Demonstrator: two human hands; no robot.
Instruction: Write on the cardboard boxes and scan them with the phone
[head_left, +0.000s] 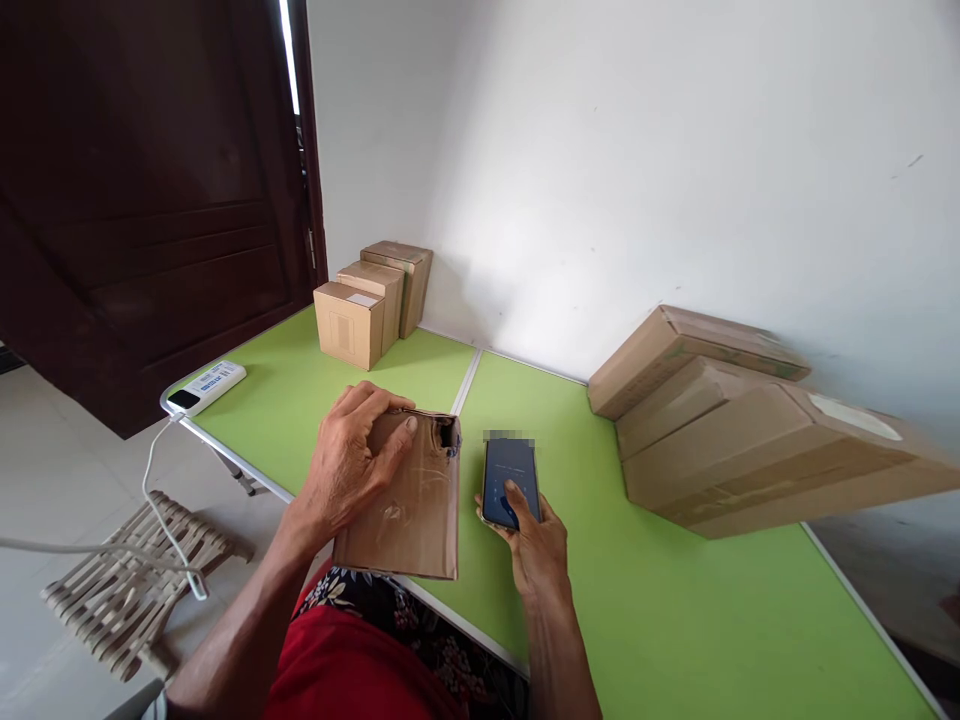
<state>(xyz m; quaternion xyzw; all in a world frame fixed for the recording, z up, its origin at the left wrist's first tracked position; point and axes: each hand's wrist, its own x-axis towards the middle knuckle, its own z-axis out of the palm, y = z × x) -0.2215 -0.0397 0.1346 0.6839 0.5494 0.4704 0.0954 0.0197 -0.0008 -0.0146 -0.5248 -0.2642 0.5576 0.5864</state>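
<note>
My left hand [360, 455] grips a brown cardboard box [420, 510] by its left side and top, the thumb lying across the face. The box has a torn dark hole near its upper right corner. It leans at the front edge of the green table [570, 590]. Just right of it, my right hand [534, 540] holds a smartphone [511, 475], fingers wrapped around its lower end and thumb over the screen. The dark screen is lit with faint marks like a keypad. A narrow strip of green tabletop shows between box and phone.
Several cardboard boxes stand against the wall: a back-left group [349, 325] and a larger right group [720, 440]. A white power strip [206, 388] lies at the left edge, its cable hanging over a woven stool [142, 580]. A dark door [150, 200] stands at left.
</note>
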